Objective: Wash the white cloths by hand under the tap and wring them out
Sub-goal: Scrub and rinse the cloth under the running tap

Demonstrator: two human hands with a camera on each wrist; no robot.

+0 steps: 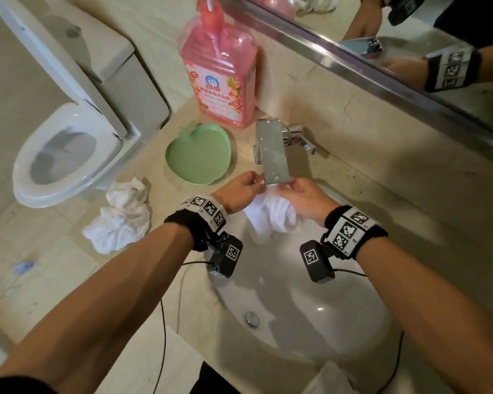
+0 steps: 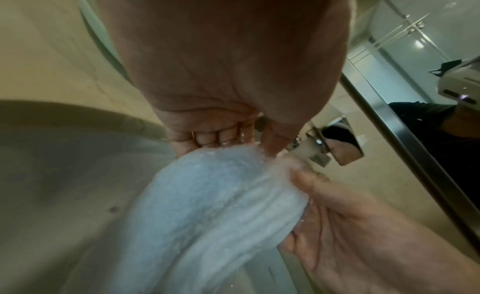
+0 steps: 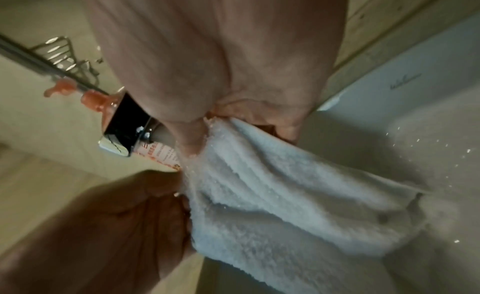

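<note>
- Hanging under the spout of the chrome tap (image 1: 272,150), a white cloth (image 1: 271,216) is held over the back of the sink basin (image 1: 310,308); its long axis runs downward from the pinched top edge, with the bunched lower end pointing into the basin.
- The left hand (image 1: 241,190) pinches the cloth's top edge on its left side, fingers curled in against the thumb, as the left wrist view shows.
- The right hand (image 1: 306,199) pinches the same edge on its right side, thumb pressed against the curled fingers with the terry fabric between them.
- Both hands sit close together just below the tap's outlet, and water droplets speckle the cloth in the wrist views.
- A second white cloth (image 1: 120,218) lies crumpled on the counter (image 1: 54,280) to the left of the basin, well apart from the hands.
- Behind it stand a green apple-shaped dish (image 1: 198,153) and, next to the wall, a pink soap bottle (image 1: 219,78).
</note>
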